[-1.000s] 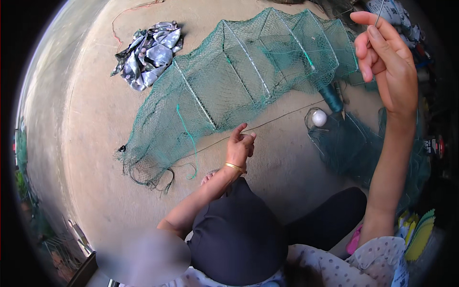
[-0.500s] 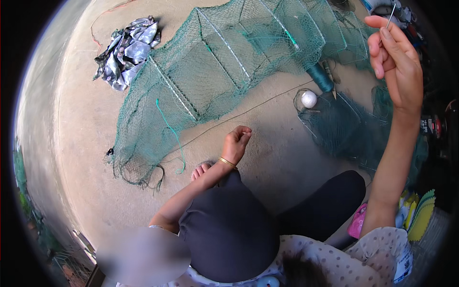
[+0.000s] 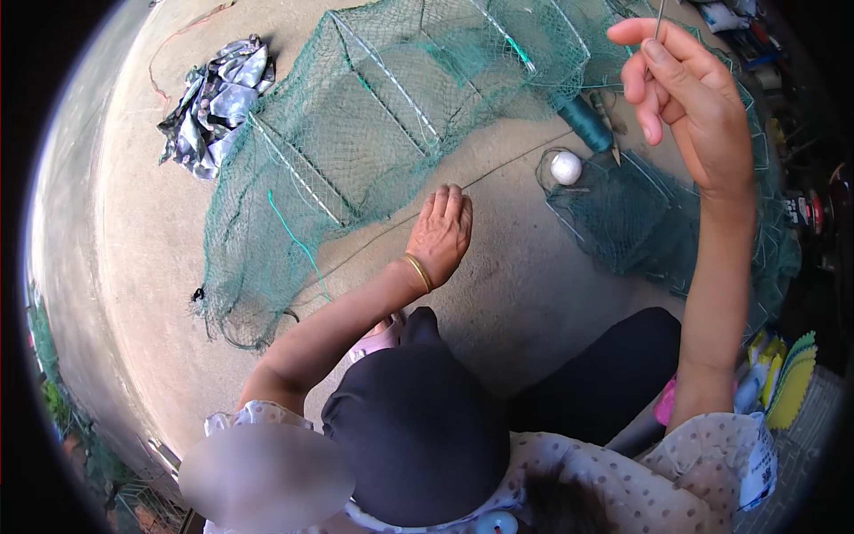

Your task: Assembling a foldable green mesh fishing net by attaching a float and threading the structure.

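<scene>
My right hand is raised high at the right, thumb and forefinger pinched on a thin metal needle that sticks up from the fingertips. My left hand, with a gold bangle on the wrist, reaches down to the concrete floor, fingers together beside a thin line that runs across the floor. It lies next to the edge of a long green net trap with wire frames. Whether the left fingers grip the line is hidden.
A second folded green net lies at the right with a white float and a dark green spool of twine. A crumpled silvery sheet lies at the upper left. Coloured items sit at the right edge.
My left hand has flattened and moved nearer the net's edge. My right hand has risen with the needle. The view has shifted, so the net appears closer.
</scene>
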Motion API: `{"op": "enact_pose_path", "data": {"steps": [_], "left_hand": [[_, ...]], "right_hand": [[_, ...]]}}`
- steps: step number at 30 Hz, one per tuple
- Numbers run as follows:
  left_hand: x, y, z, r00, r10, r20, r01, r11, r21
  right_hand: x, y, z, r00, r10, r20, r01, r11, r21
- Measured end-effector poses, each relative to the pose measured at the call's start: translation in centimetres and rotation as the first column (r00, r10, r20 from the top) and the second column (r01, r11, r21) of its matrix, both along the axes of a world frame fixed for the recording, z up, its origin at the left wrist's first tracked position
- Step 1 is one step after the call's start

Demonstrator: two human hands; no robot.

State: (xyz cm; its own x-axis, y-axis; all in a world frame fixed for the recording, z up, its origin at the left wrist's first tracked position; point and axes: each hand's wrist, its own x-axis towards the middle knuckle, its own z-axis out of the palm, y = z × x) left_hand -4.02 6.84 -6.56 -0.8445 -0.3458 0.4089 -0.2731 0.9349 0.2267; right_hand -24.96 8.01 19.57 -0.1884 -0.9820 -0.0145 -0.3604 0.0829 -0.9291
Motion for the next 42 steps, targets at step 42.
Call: {"op": "enact_pose_path", "data": {"steps": [42], "left_hand": [[6.4, -7.7, 14.9, 0.913, 0.315, -0.258, -0.105, 0.795, 0.597]], "right_hand": [[8.2, -1.6, -9.7, 0.901, 0.128, 0.414, -0.221, 0.958, 0.184]]}}
